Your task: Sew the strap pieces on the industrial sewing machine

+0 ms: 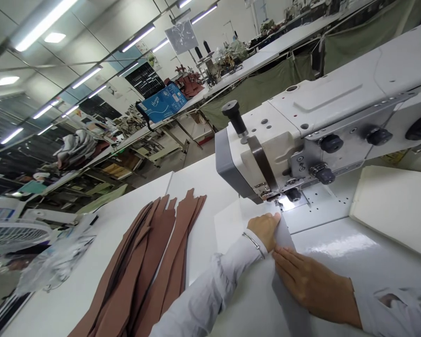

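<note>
A light grey piece of flat material (284, 231) lies under the needle area of a white sewing machine (277, 154). My left hand (264, 230) is on its left edge, just in front of the presser foot, with the fingers curled and the thumb side toward the needle. Close behind, my right hand (310, 283) rests on the piece, its fingers stretched out flat and together, the tips almost touching my left hand. A lamp lights the metal needle plate (298, 201). My palms hide part of the piece.
Several brown cut strips (136, 262) lie on the white table left of my arm. A cream-coloured slab (396, 206) sits at the right. At far left are a white fan (17, 229) and a clear plastic bag (59, 257). A blue box (163, 103) stands on a bench behind.
</note>
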